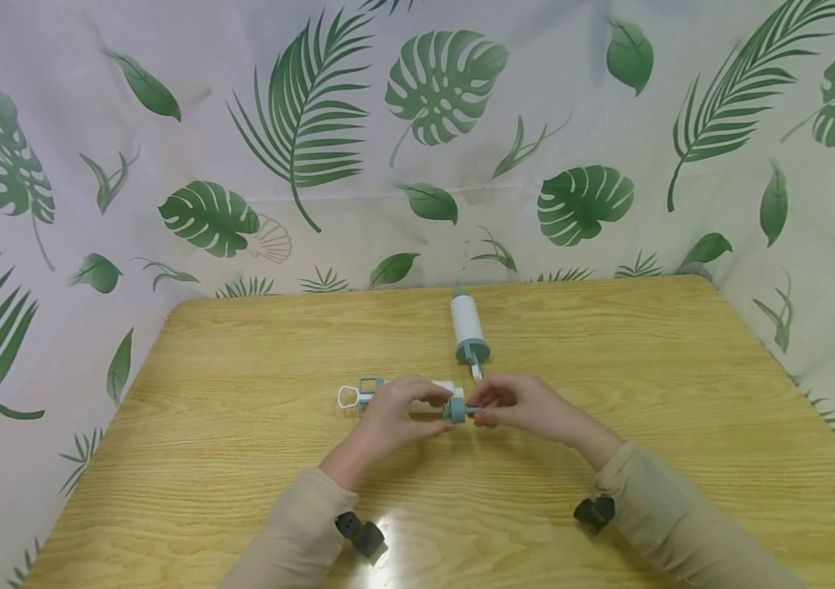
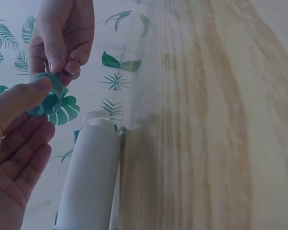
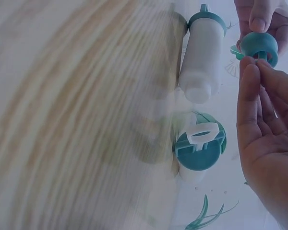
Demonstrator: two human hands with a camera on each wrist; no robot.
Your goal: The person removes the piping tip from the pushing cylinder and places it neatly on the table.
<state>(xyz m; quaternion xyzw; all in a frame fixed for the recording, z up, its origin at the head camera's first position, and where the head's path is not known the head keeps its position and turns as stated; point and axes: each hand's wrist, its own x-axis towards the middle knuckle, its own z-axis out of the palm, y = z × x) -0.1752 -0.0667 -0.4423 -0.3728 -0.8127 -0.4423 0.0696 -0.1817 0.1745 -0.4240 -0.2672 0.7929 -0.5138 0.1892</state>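
My left hand (image 1: 391,413) pinches a round teal cap (image 1: 457,411) between thumb and fingers. From the right, my right hand (image 1: 527,405) pinches a thin teal stem (image 1: 473,410) at the cap's end. The right wrist view shows an opening in the side of the rounded cap (image 3: 258,43). Just behind my left hand lies a white syringe-like tube (image 2: 89,177), partly hidden in the head view. Its white neck (image 2: 98,120) faces right, apart from the cap. At its left end is a teal flange with a white loop handle (image 1: 341,397).
A second white tube (image 1: 465,316) lies farther back, its teal flange (image 1: 473,352) and white handle toward my right hand. Everything lies on a wood-grain table (image 1: 240,483). Leaf-print sheeting (image 1: 358,245) stands along the table's back and sides. A black wrist camera (image 1: 360,536) sits at each sleeve.
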